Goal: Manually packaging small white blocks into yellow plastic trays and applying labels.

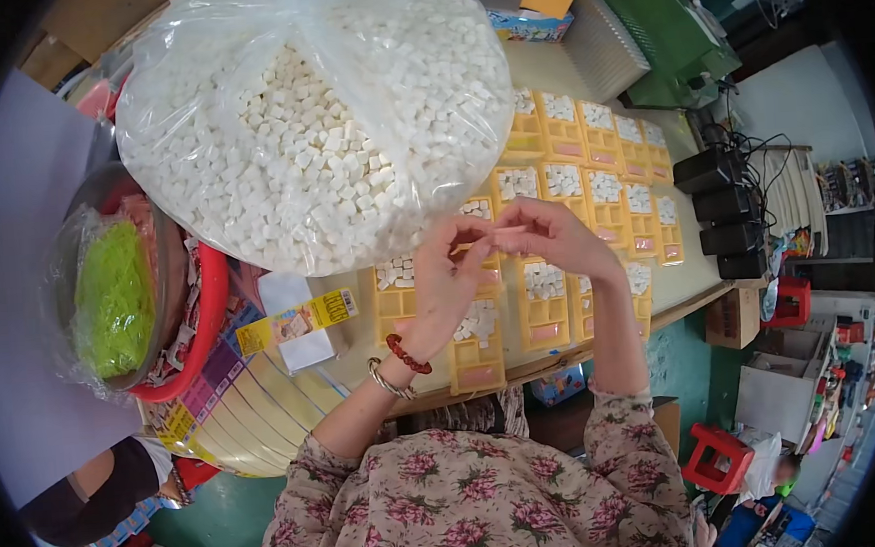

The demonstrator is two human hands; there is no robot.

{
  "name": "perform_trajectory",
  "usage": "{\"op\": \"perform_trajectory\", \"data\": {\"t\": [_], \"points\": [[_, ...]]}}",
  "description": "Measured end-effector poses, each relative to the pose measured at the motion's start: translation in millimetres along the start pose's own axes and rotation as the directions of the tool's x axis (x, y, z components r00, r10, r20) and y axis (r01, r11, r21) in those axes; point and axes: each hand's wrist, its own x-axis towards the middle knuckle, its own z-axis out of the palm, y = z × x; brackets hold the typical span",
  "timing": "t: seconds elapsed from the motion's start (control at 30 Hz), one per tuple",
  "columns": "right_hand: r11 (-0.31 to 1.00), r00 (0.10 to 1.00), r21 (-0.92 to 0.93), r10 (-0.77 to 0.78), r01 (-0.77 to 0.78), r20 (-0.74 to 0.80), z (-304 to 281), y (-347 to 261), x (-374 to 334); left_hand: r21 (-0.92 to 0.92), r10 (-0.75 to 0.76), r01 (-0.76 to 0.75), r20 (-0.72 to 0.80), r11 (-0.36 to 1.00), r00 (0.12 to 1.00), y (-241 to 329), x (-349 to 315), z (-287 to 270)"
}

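Note:
My left hand [448, 283] and my right hand [561, 241] meet at the fingertips over the table, each closed in a pinch. Whatever lies between the fingers is too small and covered to make out. Beneath and beyond them stand rows of yellow compartment trays [456, 371], many filled with small white cubes [543, 280] in one section and a pink piece [479, 375] in another. A huge clear plastic bag [187, 108] bulging with loose white cubes [314, 131] sits just beyond my left hand.
At left, a red basin [221, 297] holds a bowl with a bag of bright green strands [116, 293]. A yellow printed card [295, 324] lies on a white box [314, 349]. Black boxes with cables [720, 226] stand right; a person [120, 483] is at lower left.

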Motion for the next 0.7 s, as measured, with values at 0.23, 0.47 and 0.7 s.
{"op": "perform_trajectory", "data": {"t": [0.23, 0.47, 0.7], "points": [[0.825, 0.724, -0.55, -0.459, 0.133, -0.514, -67, 62, 47, 0.211, 0.117, -0.144, 0.134, 0.967, 0.984, 9, -38, 5], [0.316, 0.744, -0.949, -0.632, -0.009, -0.217, -116, 112, 89, 0.562, 0.395, -0.38, 0.101, 0.735, 0.913, 59, -102, -72], [0.848, 0.59, -0.525, -0.389, -0.07, -0.707, -47, 67, 18, 0.831, 0.519, 0.182, -0.483, 0.526, 0.705, 117, -152, -209]]}}
